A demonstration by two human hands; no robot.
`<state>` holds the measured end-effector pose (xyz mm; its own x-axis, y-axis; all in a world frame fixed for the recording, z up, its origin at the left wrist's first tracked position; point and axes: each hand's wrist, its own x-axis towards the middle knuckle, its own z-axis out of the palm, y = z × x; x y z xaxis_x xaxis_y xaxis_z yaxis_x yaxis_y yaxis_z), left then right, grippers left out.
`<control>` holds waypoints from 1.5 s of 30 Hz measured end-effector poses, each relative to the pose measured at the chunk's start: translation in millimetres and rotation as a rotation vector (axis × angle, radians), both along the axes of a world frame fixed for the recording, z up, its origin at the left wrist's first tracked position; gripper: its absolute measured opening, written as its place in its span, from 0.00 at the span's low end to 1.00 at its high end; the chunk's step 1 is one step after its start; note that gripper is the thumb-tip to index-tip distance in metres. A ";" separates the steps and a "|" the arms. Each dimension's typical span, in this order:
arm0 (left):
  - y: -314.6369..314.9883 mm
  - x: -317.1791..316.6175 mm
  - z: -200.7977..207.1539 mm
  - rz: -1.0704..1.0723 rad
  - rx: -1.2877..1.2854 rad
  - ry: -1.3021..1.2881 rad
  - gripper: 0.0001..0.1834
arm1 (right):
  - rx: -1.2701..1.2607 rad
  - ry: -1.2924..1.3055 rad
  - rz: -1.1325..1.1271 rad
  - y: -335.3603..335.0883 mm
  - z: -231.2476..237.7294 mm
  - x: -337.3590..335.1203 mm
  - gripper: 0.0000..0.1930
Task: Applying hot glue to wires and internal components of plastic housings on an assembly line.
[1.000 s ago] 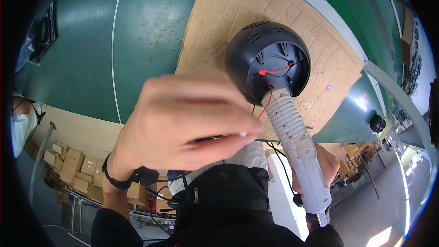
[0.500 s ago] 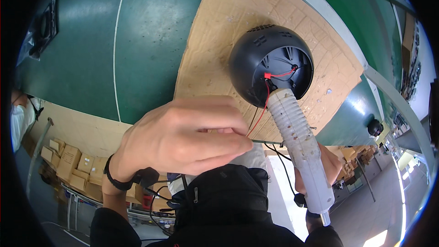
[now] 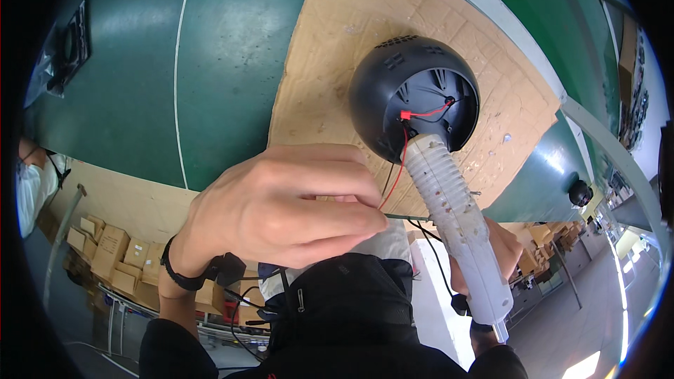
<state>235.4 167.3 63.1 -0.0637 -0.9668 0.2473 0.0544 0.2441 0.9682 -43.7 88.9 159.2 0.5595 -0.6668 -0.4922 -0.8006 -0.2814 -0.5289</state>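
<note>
A black round plastic housing (image 3: 379,91) lies with its open side toward me. Inside it are ribs, a red connector (image 3: 405,115) and thin red and black wires. My left hand (image 3: 295,203) is closed in a pinch on the ends of the red wire (image 3: 397,179) and a dark wire running out of the housing. A whitish, stained glue gun (image 3: 456,217) with a ribbed front reaches into the opening near the connector; its tip is hidden there. My right hand (image 3: 500,253), mostly behind the gun, is closed around it. A pale rod sticks out of the gun's rear.
Cardboard (image 3: 326,56) lies under the housing on the green table (image 3: 235,63). A black part (image 3: 70,49) sits at the far left, a small black object (image 3: 580,194) at the right. A grey metal frame (image 3: 614,147) curves along the right. Cardboard boxes (image 3: 109,245) are stacked beyond the near edge.
The glue gun's front and the housing have shifted very slightly left in the picture. My left hand keeps its pinch on the wires.
</note>
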 end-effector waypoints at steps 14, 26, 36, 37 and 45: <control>-11.4 14.2 -5.1 0.111 0.021 -0.069 0.15 | -0.080 -0.117 0.022 11.7 -7.0 -3.9 0.15; -30.1 20.2 -6.8 0.211 0.044 -0.009 0.09 | -0.030 -0.125 -0.033 37.4 -17.1 -11.1 0.17; -28.2 30.5 -9.9 0.118 0.086 -0.009 0.13 | -0.106 -0.142 -0.050 56.1 -25.2 -16.0 0.17; -28.0 35.1 -10.8 0.048 0.105 -0.029 0.17 | -0.095 -0.148 -0.087 58.4 -27.4 -18.1 0.16; -26.1 38.6 -23.4 -0.025 0.404 -0.372 0.59 | -0.082 -0.294 -0.499 75.2 -49.2 -25.8 0.14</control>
<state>274.0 141.2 39.7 -0.1004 -0.9773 -0.1868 -0.3089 -0.1479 0.9395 -69.5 164.1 109.9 0.2731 -0.9141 -0.2997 -0.6700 0.0428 -0.7411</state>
